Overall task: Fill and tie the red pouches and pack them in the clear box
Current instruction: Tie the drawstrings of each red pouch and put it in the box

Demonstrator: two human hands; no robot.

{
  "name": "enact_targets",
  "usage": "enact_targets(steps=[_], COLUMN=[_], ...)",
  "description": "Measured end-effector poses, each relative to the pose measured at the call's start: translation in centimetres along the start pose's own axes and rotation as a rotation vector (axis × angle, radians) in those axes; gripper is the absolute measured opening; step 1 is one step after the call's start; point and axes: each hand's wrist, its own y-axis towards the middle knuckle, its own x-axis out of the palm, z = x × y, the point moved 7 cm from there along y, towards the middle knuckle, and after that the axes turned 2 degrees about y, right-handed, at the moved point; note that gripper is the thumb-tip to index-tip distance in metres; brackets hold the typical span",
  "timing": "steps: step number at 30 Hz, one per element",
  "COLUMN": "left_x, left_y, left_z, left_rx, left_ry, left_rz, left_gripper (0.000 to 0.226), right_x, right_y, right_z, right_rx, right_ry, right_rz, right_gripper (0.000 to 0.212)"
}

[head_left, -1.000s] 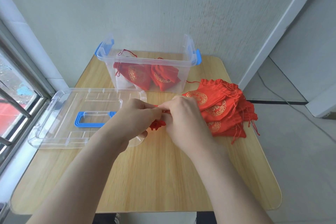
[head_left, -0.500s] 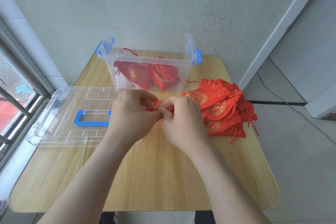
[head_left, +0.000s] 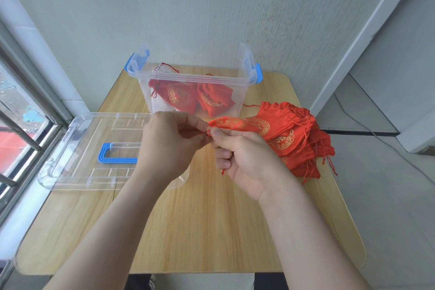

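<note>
A red pouch with gold print [head_left: 229,123] is held above the table's middle. My left hand [head_left: 168,143] pinches its mouth and red drawstring from the left. From the right, my right hand [head_left: 244,160] grips the same mouth, and a string end hangs below its fingers. The clear box [head_left: 190,77] with blue latches stands open at the back and holds two tied red pouches [head_left: 191,96]. A heap of flat red pouches [head_left: 294,139] lies on the table to the right.
The box's clear lid [head_left: 82,150] with a blue handle lies flat at the left, overhanging toward the window sill. The wooden table [head_left: 200,231] stands against a wall. A window with bars is at the far left, and floor with a cable at the right.
Both hands rose and shifted toward the box with the pouch. The pouch, earlier hidden between the hands, now shows above my right fingers.
</note>
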Motion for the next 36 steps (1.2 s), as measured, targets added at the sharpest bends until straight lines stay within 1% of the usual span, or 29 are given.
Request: enact_targets(steps=[3,5,9,12,15,19,21,23,25,27,29,31,33,34,36], left_x=[0.3,0.5,0.1,0.0,0.5,1.0,0.6,0.1,0.1,0.3,0.5,0.4,0.4,0.4,0.3], left_y=[-0.2,-0.3,0.0,0.0,0.0,-0.1,-0.1,-0.1,0.0,0.0,-0.2,-0.2,-0.2,-0.1,0.0], left_z=[0.2,0.3,0.3,0.4,0.5,0.0,-0.3,-0.7,-1.0,-0.6,0.0,0.6,0.8,0.8,0.5], left_rx=[-0.012,-0.022,0.006,0.031,0.004,-0.12,-0.182,-0.235,-0.264,-0.213,-0.108,-0.006,0.061,0.069,0.017], left_ry=[-0.026,-0.033,0.006,0.032,0.04,-0.038,-0.069,-0.094,-0.121,-0.108,-0.048,0.041,0.101,0.111,0.064], left_rz=[-0.065,-0.093,-0.052,-0.041,-0.081,-0.163,-0.123,-0.082,-0.094,-0.142,-0.162,-0.136,-0.12,-0.12,-0.122], left_gripper=[0.013,0.011,0.008,0.004,0.012,0.028,0.039,0.043,0.041,0.031,0.022,0.011,0.003,0.006,0.012], right_x=[-0.3,-0.6,-0.8,-0.9,-1.4,-2.0,-2.4,-2.7,-2.8,-2.6,-2.5,-2.6,-2.8,-2.8,-2.8], right_y=[0.0,0.0,0.2,0.4,0.8,0.9,0.9,0.9,0.9,0.8,0.9,0.9,0.9,0.9,0.7], right_z=[0.0,0.0,-0.1,-0.1,0.1,0.1,0.0,-0.1,0.0,-0.1,-0.1,-0.1,-0.2,-0.2,-0.3], right_rx=[0.012,0.005,-0.014,-0.023,-0.051,-0.101,-0.112,-0.117,-0.113,-0.107,-0.108,-0.114,-0.12,-0.122,-0.126], right_ry=[0.041,0.024,0.019,0.018,-0.054,-0.198,-0.245,-0.285,-0.294,-0.283,-0.258,-0.232,-0.221,-0.214,-0.201], right_rz=[0.028,0.054,0.088,0.094,0.127,0.178,0.201,0.216,0.208,0.201,0.206,0.224,0.241,0.247,0.251], right_gripper=[0.008,0.009,0.012,0.009,0.006,0.009,0.009,0.011,0.012,0.01,0.009,0.011,0.01,0.009,0.008])
